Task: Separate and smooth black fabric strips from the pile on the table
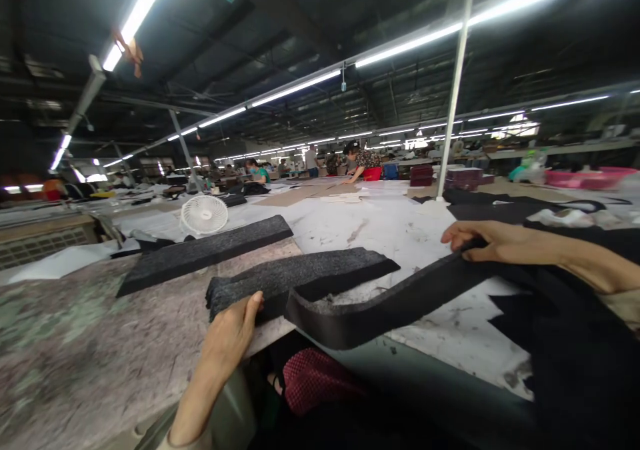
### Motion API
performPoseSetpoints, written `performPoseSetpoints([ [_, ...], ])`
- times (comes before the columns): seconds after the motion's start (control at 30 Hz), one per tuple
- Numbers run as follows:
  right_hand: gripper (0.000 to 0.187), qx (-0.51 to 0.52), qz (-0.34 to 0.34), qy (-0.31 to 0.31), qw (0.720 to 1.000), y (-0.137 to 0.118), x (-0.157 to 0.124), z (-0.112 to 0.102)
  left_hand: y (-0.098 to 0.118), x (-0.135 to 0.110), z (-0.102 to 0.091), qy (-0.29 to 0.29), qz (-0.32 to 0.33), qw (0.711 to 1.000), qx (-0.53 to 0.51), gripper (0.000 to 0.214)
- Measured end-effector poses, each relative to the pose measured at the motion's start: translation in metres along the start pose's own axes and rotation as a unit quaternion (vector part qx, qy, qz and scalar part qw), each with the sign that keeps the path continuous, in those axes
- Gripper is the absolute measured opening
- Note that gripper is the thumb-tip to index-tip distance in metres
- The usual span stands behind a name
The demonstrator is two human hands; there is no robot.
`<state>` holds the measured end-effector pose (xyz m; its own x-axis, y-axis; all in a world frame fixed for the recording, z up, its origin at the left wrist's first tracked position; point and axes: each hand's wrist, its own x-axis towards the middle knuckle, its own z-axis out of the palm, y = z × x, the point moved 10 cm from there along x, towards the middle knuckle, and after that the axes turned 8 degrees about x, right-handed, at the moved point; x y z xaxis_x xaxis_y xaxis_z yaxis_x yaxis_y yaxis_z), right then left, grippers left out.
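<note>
My left hand (231,333) grips the near end of a stack of dark grey felt strips (305,273) that lies on the worktable's front edge. My right hand (493,242) is closed on the far end of a thick stack of black fabric pieces (380,307) that curves from the right down toward the grey stack. More black fabric (575,343) spreads under my right forearm. A second long grey felt strip (205,251) lies apart, farther back on the left.
A small white fan (204,215) stands behind the far strip. The worn table surface (75,343) stretches left; white paper (400,227) covers the middle. A white pole (453,97) rises at the back. Other people work at distant tables. A red mesh item (320,378) sits below the table edge.
</note>
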<state>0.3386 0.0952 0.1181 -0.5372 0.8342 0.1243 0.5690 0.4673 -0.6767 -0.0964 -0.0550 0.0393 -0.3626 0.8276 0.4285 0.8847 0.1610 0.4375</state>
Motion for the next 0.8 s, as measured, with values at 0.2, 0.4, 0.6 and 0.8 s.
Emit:
performPoseSetpoints([
  [0.2,0.037,-0.070,-0.196,-0.111,0.972,-0.153,-0.018,0.085,0.118,-0.018,-0.009,-0.045,0.114,0.945,-0.303,0.048],
  [0.4,0.034,-0.033,-0.371,-0.022,0.928,-0.234,-0.041,0.049,0.149,-0.051,0.027,-0.197,0.121,0.908,-0.349,0.079],
  [0.6,0.032,-0.024,-0.355,-0.098,0.930,-0.226,-0.030,0.056,0.130,-0.034,-0.001,-0.045,0.107,0.946,-0.303,0.043],
  [0.8,0.035,-0.008,-0.362,-0.135,0.922,-0.221,-0.011,0.080,0.159,-0.060,0.034,-0.303,-0.003,0.832,-0.465,0.067],
])
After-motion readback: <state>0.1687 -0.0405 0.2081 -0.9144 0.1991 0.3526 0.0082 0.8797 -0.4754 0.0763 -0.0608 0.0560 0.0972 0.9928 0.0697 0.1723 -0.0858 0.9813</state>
